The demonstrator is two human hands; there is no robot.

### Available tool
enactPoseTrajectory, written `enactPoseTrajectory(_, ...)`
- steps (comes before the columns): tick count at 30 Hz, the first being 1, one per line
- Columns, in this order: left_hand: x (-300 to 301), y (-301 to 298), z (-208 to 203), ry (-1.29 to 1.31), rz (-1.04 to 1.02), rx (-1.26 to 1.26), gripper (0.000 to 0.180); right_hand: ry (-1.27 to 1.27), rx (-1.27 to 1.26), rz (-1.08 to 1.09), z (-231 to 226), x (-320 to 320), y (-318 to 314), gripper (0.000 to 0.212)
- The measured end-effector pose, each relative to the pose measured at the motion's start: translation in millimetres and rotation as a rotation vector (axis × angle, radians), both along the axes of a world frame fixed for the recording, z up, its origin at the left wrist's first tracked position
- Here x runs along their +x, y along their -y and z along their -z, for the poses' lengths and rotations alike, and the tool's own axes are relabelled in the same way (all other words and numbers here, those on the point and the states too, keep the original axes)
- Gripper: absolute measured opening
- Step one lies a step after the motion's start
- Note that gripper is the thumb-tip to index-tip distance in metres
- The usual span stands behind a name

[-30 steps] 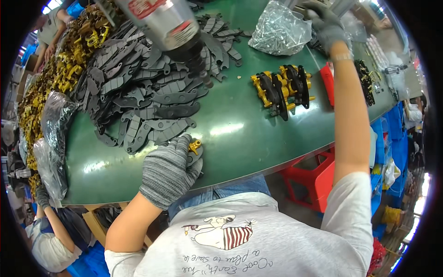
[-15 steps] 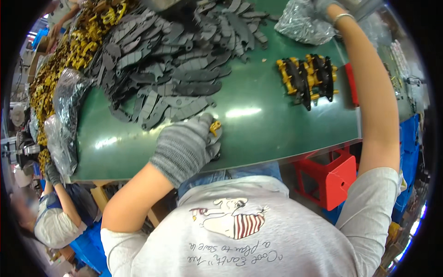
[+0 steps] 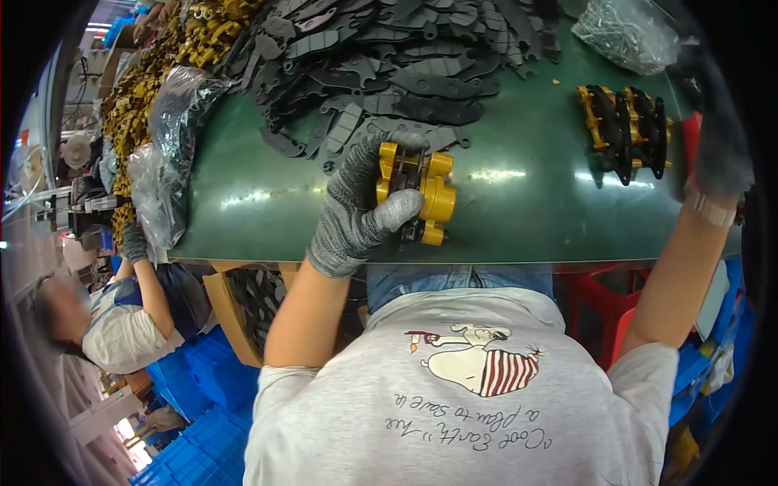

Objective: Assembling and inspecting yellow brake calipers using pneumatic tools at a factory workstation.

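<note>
My left hand point(image 3: 356, 206), in a grey knit glove, is closed around a yellow brake caliper point(image 3: 438, 198) with dark brake pads in it. The thumb presses on its near face, and the caliper is held just above the green table. At the far right my right hand point(image 3: 721, 150), also gloved, is dark and blurred; its fingers cannot be made out. Beside it on the table stand assembled yellow calipers with black pads point(image 3: 624, 134). Past my left hand spreads a large heap of grey brake pads point(image 3: 389, 73).
Yellow caliper parts point(image 3: 134, 121) are piled along the left, beside a clear plastic bag point(image 3: 174, 138). Another clear bag point(image 3: 626, 34) lies at the far right of the green table point(image 3: 519, 219). A co-worker point(image 3: 130, 316) sits at left. A red stool point(image 3: 604, 300) stands below the table edge.
My left hand has turned, bringing the caliper into fuller view. My right hand has left the clear bag and come nearer along the right side. The whole view has shifted.
</note>
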State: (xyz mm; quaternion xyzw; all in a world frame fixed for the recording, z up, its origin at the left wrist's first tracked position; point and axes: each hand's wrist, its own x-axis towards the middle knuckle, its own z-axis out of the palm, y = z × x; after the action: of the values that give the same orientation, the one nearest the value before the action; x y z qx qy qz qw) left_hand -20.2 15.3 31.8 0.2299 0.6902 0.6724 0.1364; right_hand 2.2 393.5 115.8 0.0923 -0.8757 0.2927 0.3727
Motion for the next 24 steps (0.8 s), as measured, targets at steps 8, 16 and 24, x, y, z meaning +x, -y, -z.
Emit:
enactPoseTrajectory(8,18,-2,8,0.664,0.126,0.575,0.06,0.102,-0.772,-0.329,57,53,170,0.034)
enactPoseTrajectory(16,33,7,3,0.601,0.052,0.593,0.055,0.258,-0.35,-0.287,44,62,186,0.024)
enactPoseTrajectory(24,42,6,-15,0.274,0.026,0.349,0.058,0.323,-0.161,-0.152,47,76,191,0.029)
